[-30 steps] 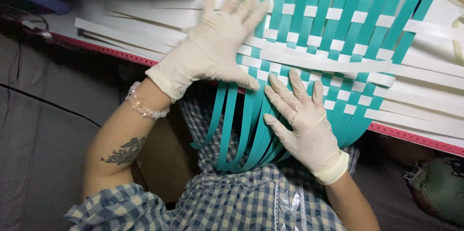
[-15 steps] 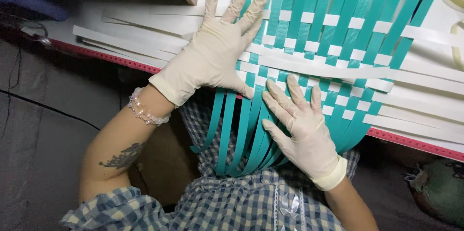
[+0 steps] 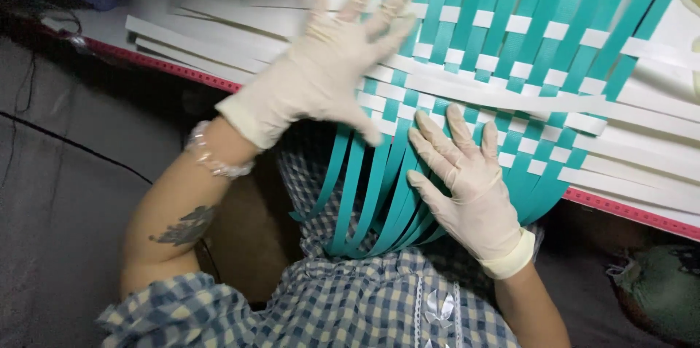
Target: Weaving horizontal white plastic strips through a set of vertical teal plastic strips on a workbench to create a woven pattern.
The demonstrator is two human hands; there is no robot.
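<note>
Left hand (image 3: 332, 75) now higher, flat on glossy teal-and-white strip weave (image 3: 510, 64).

Two cream rubber-gloved hands, the left hand (image 3: 321, 78) and the right hand (image 3: 470, 188), one beaded bracelet (image 3: 211, 162) and one teal-and-white woven strip mat (image 3: 525, 64) are visible.

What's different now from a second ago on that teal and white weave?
The left hand has slid up and across the woven mat, from the near edge toward its middle, fingers spread flat. The right hand has barely moved, resting flat on the teal strips at the table edge. Neither hand grips anything. The white strips lie as before.
</note>
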